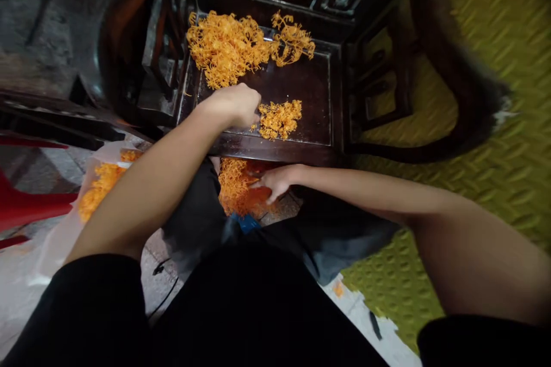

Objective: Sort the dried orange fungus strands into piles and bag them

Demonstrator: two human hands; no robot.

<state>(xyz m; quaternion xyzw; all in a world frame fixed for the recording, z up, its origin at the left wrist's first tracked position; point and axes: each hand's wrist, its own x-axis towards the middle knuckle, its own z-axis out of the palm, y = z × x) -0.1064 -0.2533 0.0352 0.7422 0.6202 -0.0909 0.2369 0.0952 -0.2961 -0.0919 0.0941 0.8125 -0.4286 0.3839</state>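
Note:
My left hand (241, 104) is over the seat of a dark wooden chair (314, 83), its fingers curled closed. What they hold, if anything, is hidden. Touching or right beside its fingertips lies a small heap of orange, curly, stringy pieces (280, 119). Farther back on the seat are a large pile of the same pieces (228, 43) and a smaller clump (293, 40). Below the seat's front edge, between my knees, my right hand (278, 180) reaches with fingers apart, somewhat blurred, at more orange pieces (232, 183) in what looks like a reddish-orange container.
A whitish plastic bag (60, 235) with orange pieces lies on the floor at left, near a red plastic stool or chair part (34, 206). Curved wooden armrests (465, 109) flank the seat. A yellow-green textured mat (508, 183) covers the right side.

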